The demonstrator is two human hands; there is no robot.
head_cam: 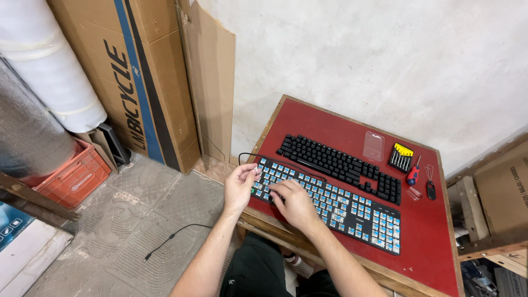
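My left hand sits at the near-left corner of the stripped keyboard, fingers curled, thumb and forefinger pinched on smth tiny, can't tell what. My right hand lies flat on the same kbd's left part, fingers spread loosely over the blue switches, holding nothing that I can see.

That kbd has no keycaps, blue switches bare on a black base, lying near the front edge of the red bench. Its black cable loops round the kbd's left end; another stretch of cable trails on the floor left of the bench.

1 block of black keycaps, laid out in kbd order, lies just behind the stripped kbd, parallel, not touching.

Right of the keycap block: 1 clear plastic lid, 1 yellow-and-black set of small screwdrivers, 1 red-and-blue screwdriver, 1 wire keycap puller w/ black handle, 1 small clear cap.

Left of the bench: 2 cardboard pcs against the wall, a big printed box and a plain sheet. Further left, 1 red crate and 1 white roll.
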